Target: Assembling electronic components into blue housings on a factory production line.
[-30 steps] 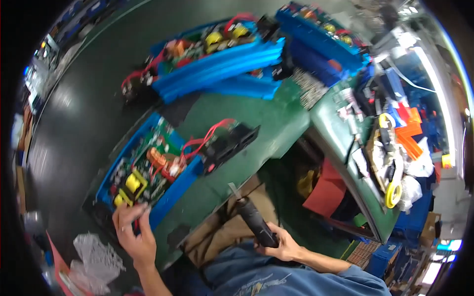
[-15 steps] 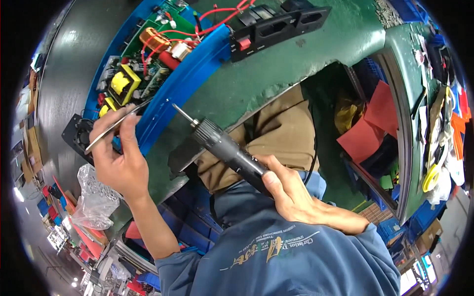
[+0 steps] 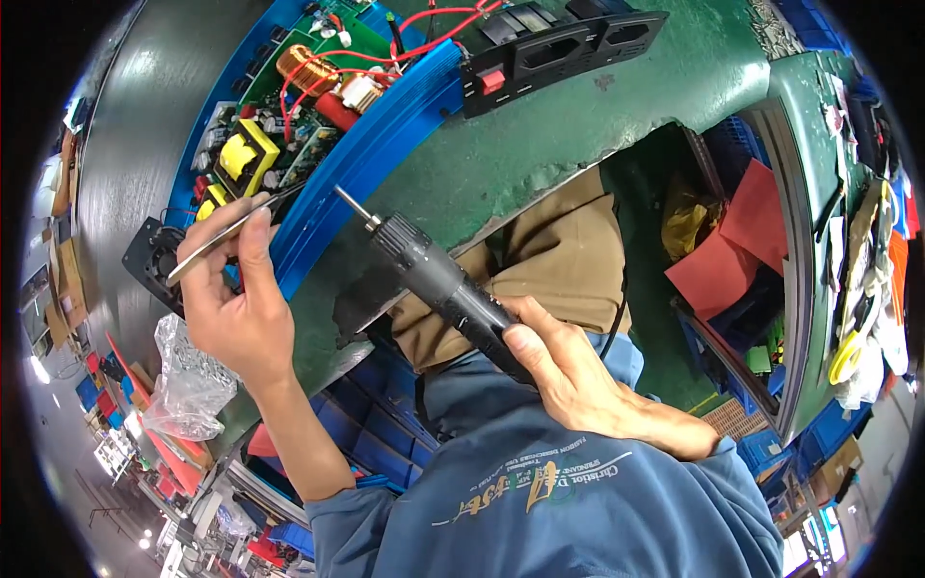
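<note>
My left hand [image 3: 241, 323] is closed on a pair of metal tweezers [image 3: 214, 243], whose tips point over the rim of a long blue metal casing [image 3: 337, 197]. Inside the casing lies a circuit board with a copper-wound coil [image 3: 306, 69] and a yellow transformer [image 3: 241, 154]. My right hand [image 3: 568, 380] grips a black electric screwdriver [image 3: 443, 289]. Its thin bit overlaps the casing's near side wall; I cannot tell whether it touches. A black end panel [image 3: 540, 63] with sockets and a red switch stands at the casing's right end, near red wires.
A black fan panel [image 3: 149, 255] is at the casing's left end. The green worktop [image 3: 540, 144] has a ragged cutout edge above my lap. Clear plastic bagging [image 3: 188, 385] lies at the left. Red sheets [image 3: 737, 250] sit in a compartment at the right.
The screwdriver bit has come up slightly towards the casing's side wall. My left hand keeps the tweezers in nearly the same place. The whole view has shifted a little.
</note>
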Demonstrator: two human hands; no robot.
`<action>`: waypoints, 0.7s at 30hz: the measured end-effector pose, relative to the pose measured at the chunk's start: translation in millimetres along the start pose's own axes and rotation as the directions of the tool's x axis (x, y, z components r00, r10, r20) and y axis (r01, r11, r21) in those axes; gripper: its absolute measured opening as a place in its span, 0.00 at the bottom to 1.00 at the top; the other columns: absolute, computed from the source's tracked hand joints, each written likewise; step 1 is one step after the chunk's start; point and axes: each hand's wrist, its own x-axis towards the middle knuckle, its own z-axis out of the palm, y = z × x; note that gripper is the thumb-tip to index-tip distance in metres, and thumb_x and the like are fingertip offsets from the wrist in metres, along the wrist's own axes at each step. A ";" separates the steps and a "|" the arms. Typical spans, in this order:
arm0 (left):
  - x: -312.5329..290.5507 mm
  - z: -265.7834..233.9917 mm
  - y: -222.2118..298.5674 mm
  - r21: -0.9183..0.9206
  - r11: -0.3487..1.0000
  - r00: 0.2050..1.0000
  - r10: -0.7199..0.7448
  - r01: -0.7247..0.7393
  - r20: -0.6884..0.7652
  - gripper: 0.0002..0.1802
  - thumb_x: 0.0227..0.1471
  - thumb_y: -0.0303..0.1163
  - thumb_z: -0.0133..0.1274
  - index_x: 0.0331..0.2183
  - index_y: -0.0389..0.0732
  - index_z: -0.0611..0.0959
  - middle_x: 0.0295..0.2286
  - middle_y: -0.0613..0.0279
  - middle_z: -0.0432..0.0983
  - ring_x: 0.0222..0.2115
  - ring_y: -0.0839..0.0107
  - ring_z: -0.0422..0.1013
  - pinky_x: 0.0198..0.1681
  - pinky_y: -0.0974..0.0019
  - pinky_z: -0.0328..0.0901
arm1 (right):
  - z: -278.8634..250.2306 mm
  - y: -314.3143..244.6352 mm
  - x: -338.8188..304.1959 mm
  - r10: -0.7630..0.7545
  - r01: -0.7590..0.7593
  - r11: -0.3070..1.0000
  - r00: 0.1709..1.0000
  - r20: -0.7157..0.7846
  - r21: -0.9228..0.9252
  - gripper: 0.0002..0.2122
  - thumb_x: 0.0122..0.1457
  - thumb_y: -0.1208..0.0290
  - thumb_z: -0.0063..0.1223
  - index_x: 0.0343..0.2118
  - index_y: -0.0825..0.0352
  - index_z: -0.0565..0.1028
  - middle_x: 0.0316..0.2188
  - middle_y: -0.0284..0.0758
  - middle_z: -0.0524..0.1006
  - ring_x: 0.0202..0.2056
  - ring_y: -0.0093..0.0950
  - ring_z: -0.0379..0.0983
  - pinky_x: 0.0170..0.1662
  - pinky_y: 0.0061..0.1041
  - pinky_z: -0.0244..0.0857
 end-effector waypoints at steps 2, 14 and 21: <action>1.3 -0.1 1.7 0.014 1.000 1.000 -0.007 0.007 0.017 0.09 0.59 0.19 0.58 0.41 0.27 0.80 0.37 0.52 0.80 0.33 0.72 0.77 0.37 0.71 0.75 | 0.3 3.7 -1.2 -0.001 0.001 1.000 1.000 0.005 0.000 0.24 0.74 0.53 0.32 0.58 0.70 0.67 0.30 0.41 0.74 0.32 0.31 0.70 0.40 0.32 0.64; -2.7 0.6 -0.1 0.001 0.999 0.999 -0.035 0.035 -0.009 0.10 0.58 0.20 0.58 0.42 0.27 0.81 0.37 0.52 0.81 0.34 0.72 0.78 0.40 0.71 0.75 | 4.9 11.4 -2.3 -0.058 0.055 0.996 0.997 -0.050 -0.066 0.25 0.74 0.52 0.32 0.59 0.69 0.67 0.23 0.38 0.70 0.25 0.29 0.67 0.34 0.32 0.61; 1.9 0.4 1.2 -0.023 1.000 1.000 -0.013 0.012 -0.022 0.09 0.58 0.21 0.59 0.42 0.28 0.81 0.37 0.53 0.81 0.34 0.73 0.78 0.40 0.71 0.74 | 4.2 4.1 2.5 -0.009 0.009 1.000 1.000 -0.029 0.017 0.24 0.74 0.52 0.31 0.57 0.69 0.69 0.28 0.36 0.75 0.30 0.24 0.68 0.38 0.26 0.62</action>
